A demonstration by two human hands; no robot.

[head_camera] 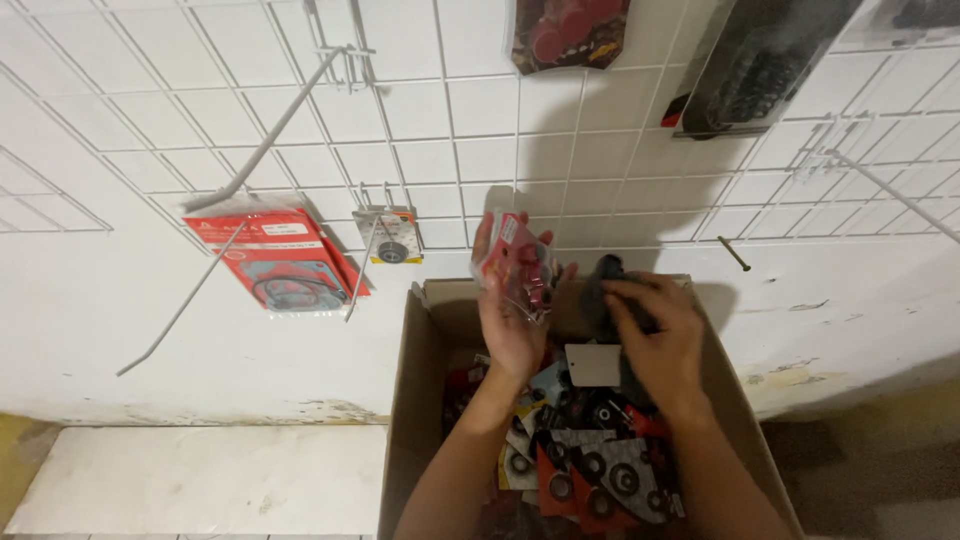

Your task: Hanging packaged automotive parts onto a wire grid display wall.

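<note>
The left hand (513,318) is gripping a clear plastic packet (519,262) with red contents, fingers curled about its lower part, and is holding it upright above the far left corner of the cardboard box (412,400). The right hand (655,340) is closing over a dark bundle (606,295) with a pale grey tag (593,365) hanging beneath it, just right of the packet; the two items are sitting close, but contact between them cannot be told. Both hands are working over the far half of the open box, whose flaps are standing up on the left and right, leaving a narrow lane between them. The box is lying against the white wall below a white wire grid (420,130).

Inside the box, a heap of carded packages (590,460) in red, black and grey, many showing round dark parts, is filling the near half. On the grid, long bare hooks (270,135) are jutting out at left and right. A red flat package (275,262) is hanging at left, with a small carded round part (388,238) just right of it. Dark bagged goods (755,65) are hanging at the far right, and a red bagged item (568,32) at the far centre.
</note>
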